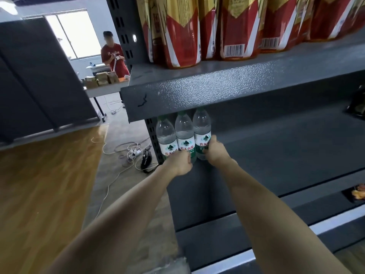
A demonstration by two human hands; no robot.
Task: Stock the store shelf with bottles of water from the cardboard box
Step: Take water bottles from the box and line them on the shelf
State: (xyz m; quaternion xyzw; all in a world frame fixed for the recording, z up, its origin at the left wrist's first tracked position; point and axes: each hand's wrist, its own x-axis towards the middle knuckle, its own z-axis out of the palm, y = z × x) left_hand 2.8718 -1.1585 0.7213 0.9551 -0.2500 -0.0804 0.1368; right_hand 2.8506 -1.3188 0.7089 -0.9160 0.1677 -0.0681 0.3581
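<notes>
Three clear water bottles with green-and-white labels stand in a row at the far left of the dark grey middle shelf (pixel 276 155): a left bottle (pixel 165 135), a middle bottle (pixel 184 133) and a right bottle (pixel 201 129). My left hand (pixel 180 163) grips the lower part of the middle bottle, and it also covers the foot of the left bottle. My right hand (pixel 215 153) holds the base of the right bottle, thumb on its label. The bottle caps are hidden behind the upper shelf's front edge (pixel 217 89). The cardboard box is out of view.
Red-and-gold packages (pixel 197 32) fill the shelf above. A dark item (pixel 355 105) sits at the middle shelf's right end, and a snack pack (pixel 357 192) lies lower right. Cables and a power strip (pixel 134 153) lie on the floor left. A person (pixel 114 54) stands at a far table.
</notes>
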